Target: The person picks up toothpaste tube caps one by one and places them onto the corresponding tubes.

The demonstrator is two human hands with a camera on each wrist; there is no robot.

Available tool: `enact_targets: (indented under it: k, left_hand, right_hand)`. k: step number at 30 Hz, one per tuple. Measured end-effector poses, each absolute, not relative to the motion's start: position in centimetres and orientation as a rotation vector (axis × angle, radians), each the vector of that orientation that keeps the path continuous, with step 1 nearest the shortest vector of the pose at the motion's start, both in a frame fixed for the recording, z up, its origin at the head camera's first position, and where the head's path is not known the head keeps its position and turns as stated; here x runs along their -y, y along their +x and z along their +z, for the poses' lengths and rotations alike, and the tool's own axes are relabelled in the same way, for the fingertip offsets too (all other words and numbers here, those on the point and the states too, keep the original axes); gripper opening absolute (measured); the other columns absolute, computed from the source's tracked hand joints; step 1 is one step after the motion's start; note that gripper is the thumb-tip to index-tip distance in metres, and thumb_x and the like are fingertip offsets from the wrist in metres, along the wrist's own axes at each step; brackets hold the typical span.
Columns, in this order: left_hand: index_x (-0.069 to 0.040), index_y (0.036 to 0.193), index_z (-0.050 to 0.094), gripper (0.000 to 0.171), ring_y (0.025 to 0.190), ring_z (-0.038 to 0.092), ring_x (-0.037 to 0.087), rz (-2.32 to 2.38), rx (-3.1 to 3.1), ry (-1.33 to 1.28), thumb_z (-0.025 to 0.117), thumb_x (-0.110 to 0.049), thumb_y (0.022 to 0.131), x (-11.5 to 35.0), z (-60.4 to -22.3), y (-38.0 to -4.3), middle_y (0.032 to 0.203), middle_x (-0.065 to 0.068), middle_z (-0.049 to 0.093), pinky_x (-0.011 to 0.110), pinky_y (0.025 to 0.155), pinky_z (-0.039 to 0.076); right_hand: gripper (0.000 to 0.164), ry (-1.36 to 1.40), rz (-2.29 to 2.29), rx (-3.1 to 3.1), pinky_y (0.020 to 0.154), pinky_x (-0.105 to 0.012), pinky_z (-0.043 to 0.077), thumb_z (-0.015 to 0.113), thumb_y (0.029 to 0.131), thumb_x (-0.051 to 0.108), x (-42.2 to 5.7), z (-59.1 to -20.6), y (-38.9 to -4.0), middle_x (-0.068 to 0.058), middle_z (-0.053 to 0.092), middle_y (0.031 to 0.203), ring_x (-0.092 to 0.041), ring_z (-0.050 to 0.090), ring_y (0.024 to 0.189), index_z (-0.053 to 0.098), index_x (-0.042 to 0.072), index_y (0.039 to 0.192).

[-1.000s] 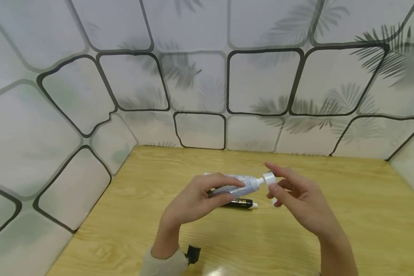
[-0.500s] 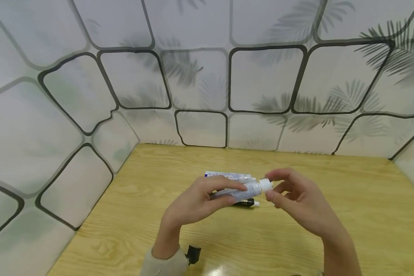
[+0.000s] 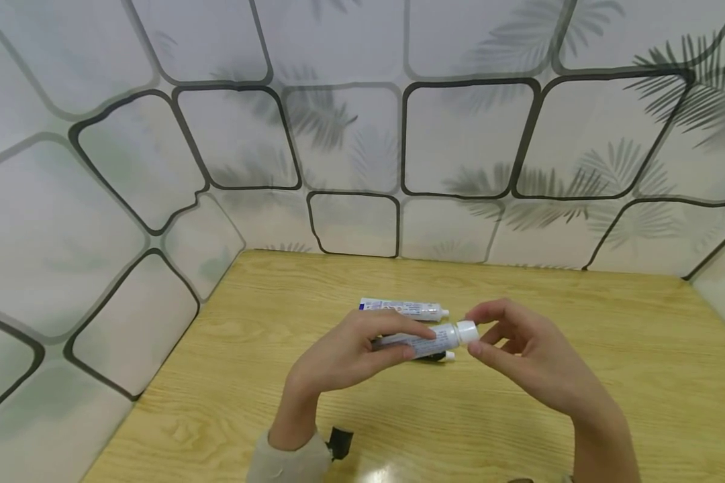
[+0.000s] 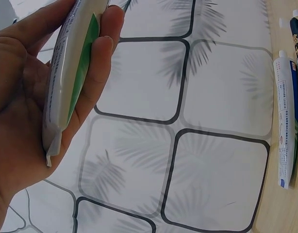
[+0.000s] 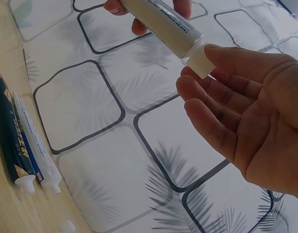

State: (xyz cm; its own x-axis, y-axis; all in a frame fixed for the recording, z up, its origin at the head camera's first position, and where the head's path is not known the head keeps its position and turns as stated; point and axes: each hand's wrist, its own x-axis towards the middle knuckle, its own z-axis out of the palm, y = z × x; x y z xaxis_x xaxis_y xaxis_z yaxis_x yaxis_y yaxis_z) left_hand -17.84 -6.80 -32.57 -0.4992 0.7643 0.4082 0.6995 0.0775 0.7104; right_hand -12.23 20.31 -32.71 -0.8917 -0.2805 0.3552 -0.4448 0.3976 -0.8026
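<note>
My left hand [image 3: 344, 352] holds a white toothpaste tube [image 3: 431, 341] with its nozzle end pointing right. A green panel shows on the tube [image 4: 74, 73] in the left wrist view. On its end sits a white cap [image 5: 201, 62], in line with the tube. My right hand [image 3: 528, 355] pinches this cap between thumb and forefinger, the other fingers loosely bent. Behind the held tube, a white-and-blue toothpaste tube [image 3: 407, 309] lies on the table. A black toothpaste tube [image 5: 10, 131] lies beside it, mostly hidden by my left hand in the head view.
The wooden table [image 3: 229, 402] meets a patterned wall [image 3: 350, 141] at the back and left. A small white cap [image 5: 67, 226] lies near the uncapped ends of the two lying tubes. A black strap piece [image 3: 340, 443] sticks out at my left cuff.
The cap was tilted at the nozzle a second ago; my right hand has straightened it onto the tube's end. The held tube has dropped slightly, uncovering the white-and-blue tube behind it.
</note>
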Motion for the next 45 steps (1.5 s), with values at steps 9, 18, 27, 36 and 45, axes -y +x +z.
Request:
enact_targets:
  k: [9, 18, 27, 36, 45]
  left_hand:
    - [-0.011, 0.124, 0.069, 0.028, 0.094, 0.057, 0.009, 1.401, -2.254, 1.543, 0.065, -0.006, 0.096, 6.88, -32.64, -17.91, 0.113, 0.001, 0.067, 0.025, 0.078, 0.05]
    - [-0.012, 0.123, 0.069, 0.029, 0.095, 0.058, 0.009, 1.369, -2.296, 1.519, 0.067, -0.006, 0.094, 6.88, -32.37, -17.78, 0.115, 0.001, 0.067, 0.025, 0.079, 0.05]
    - [-0.012, 0.124, 0.069, 0.029, 0.096, 0.057, 0.009, 1.365, -2.29, 1.504, 0.066, -0.007, 0.095, 6.8, -32.53, -17.87, 0.117, 0.001, 0.067, 0.025, 0.08, 0.05]
    - [-0.012, 0.124, 0.069, 0.029, 0.094, 0.057, 0.009, 1.361, -2.289, 1.478, 0.066, -0.007, 0.096, 6.85, -32.62, -18.02, 0.117, 0.0, 0.067, 0.024, 0.078, 0.05]
    - [-0.014, 0.124, 0.069, 0.029, 0.093, 0.057, 0.009, 1.356, -2.307, 1.464, 0.066, -0.008, 0.096, 6.92, -32.54, -18.01, 0.118, -0.001, 0.067, 0.024, 0.076, 0.05]
  right_hand:
    - [0.025, 0.639, 1.514, 2.521, 0.057, -0.03, 0.05, 0.07, 0.092, 0.007, -20.27, -32.75, -12.31, -0.002, 0.066, 0.096, -0.017, 0.066, 0.067, 0.061, 0.014, 0.115]
    - [0.025, 0.635, 1.523, 2.539, 0.056, -0.03, 0.049, 0.07, 0.093, 0.008, -20.28, -32.88, -12.45, -0.003, 0.066, 0.096, -0.017, 0.066, 0.068, 0.061, 0.014, 0.116]
    - [0.025, 0.63, 1.519, 2.554, 0.055, -0.03, 0.049, 0.069, 0.093, 0.008, -20.36, -33.08, -12.62, -0.004, 0.066, 0.094, -0.017, 0.065, 0.068, 0.061, 0.013, 0.116]
    - [0.027, 0.642, 1.523, 2.55, 0.056, -0.029, 0.048, 0.069, 0.093, 0.006, -20.18, -33.16, -12.71, 0.0, 0.066, 0.091, -0.017, 0.064, 0.067, 0.061, 0.013, 0.118]
    - [0.027, 0.623, 1.542, 2.55, 0.06, -0.029, 0.051, 0.068, 0.094, 0.008, -20.03, -33.36, -12.82, -0.005, 0.065, 0.102, -0.016, 0.067, 0.074, 0.061, 0.012, 0.12]
